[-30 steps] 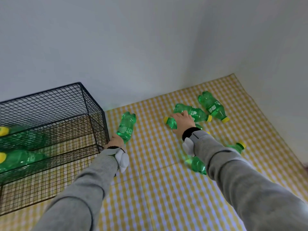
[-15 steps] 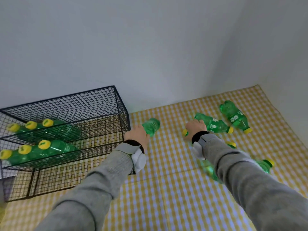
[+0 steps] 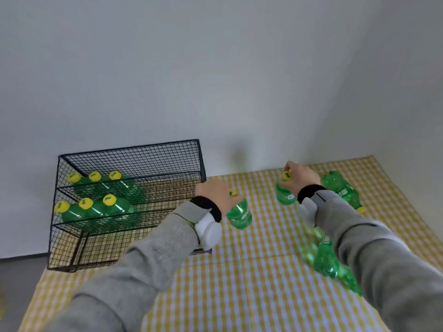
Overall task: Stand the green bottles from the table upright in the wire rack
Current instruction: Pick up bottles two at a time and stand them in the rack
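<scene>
My left hand (image 3: pixel 213 191) grips a green bottle with a yellow cap (image 3: pixel 238 213), held above the cloth just right of the black wire rack (image 3: pixel 129 159). My right hand (image 3: pixel 303 176) grips a second green bottle (image 3: pixel 284 196) by its neck, cap up, above the table. Several green bottles with yellow caps (image 3: pixel 96 207) stand in two rows at the rack's left end. One loose bottle (image 3: pixel 341 190) lies behind my right wrist, and others (image 3: pixel 327 258) lie blurred under my right forearm.
A yellow-and-white checked cloth (image 3: pixel 239 283) covers the table, which meets grey walls at the back and right. The right part of the rack holds no bottles. The table's left edge runs just beside the rack.
Both hands have lifted their bottles off the cloth and turned them caps up. The view has swung left, so the whole rack and its bottles now show.
</scene>
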`<state>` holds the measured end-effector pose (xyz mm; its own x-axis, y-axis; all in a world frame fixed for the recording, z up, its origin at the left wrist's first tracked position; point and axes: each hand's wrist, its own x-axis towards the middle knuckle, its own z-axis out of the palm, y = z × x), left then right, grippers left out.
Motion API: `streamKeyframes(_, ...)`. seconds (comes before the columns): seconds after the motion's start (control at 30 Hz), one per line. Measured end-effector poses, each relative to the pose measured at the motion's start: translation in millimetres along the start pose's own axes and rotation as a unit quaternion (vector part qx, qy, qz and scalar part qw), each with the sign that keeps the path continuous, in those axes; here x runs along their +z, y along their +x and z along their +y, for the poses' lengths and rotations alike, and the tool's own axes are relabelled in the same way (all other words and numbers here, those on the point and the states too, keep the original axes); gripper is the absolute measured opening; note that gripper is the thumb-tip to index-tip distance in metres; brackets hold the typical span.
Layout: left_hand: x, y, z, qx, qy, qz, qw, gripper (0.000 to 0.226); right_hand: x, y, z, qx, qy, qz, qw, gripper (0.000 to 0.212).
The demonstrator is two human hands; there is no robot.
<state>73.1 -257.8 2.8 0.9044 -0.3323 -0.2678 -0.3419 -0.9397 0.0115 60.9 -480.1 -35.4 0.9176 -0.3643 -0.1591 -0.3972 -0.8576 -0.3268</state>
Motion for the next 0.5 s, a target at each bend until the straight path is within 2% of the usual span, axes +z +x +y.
streamKeyframes(0.13, -45.5, -21.1, -27.4, 0.008, -0.091, 0.092, 0.992, 0.054, -24.1, -2.7, -58.5, -0.054, 0.069, 0.057, 0.995, 0.028)
streamKeyframes(0.23, -71.5, -35.6, -62.5, -0.007, -0.112, 0.150, 0.982, 0.053, -38.7, -5.9, -107.0, -0.102, 0.113, 0.077, 0.985, 0.025)
streamKeyframes(0.5, -74.6, -64.6, -178.1, -0.087, -0.147, 0.180, 0.969, 0.052, -40.8, -19.5, -230.9, -0.237, 0.145, 0.078, 0.957, 0.029)
